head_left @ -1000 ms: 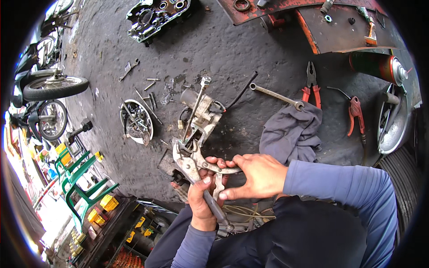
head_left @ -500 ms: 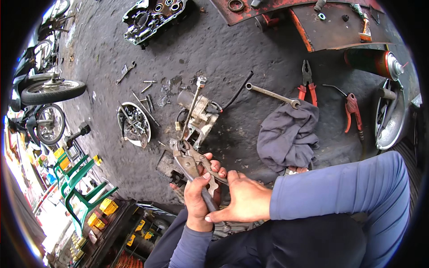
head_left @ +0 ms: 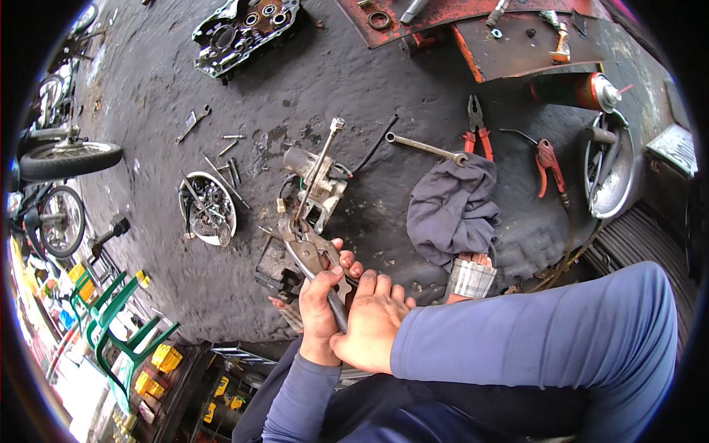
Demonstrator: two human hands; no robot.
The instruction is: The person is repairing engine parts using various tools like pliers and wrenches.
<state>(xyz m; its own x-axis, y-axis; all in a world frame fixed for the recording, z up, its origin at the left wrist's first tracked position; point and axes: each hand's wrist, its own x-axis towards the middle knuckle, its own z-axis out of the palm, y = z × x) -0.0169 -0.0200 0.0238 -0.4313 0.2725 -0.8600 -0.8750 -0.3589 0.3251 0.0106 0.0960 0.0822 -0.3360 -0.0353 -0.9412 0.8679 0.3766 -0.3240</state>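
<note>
My left hand (head_left: 321, 314) is wrapped round the handles of worn metal locking pliers (head_left: 303, 252), whose jaws point away from me. My right hand (head_left: 373, 321) presses from the right over the handle ends, fingers bent and thumb against my left hand. What the jaws grip, if anything, is too small to make out. Just beyond them a grimy metal engine part (head_left: 330, 192) lies on the ground, with a long metal rod tool (head_left: 322, 159) across it. Beside the pliers, to the left, sits a dark blocky part (head_left: 275, 267).
A bowl of small parts (head_left: 231, 214) stands left. To the right are a grey rag (head_left: 450, 214), a combination wrench (head_left: 425, 148), red-handled pliers (head_left: 477, 136), a red air gun (head_left: 545, 159) and a spray can (head_left: 569, 90). An engine case (head_left: 240, 33) lies far off. My sandalled foot (head_left: 471, 277) is near.
My right hand has slid left and closed further over the plier handles. The whole view has shifted, with the ground things now slightly further left in it.
</note>
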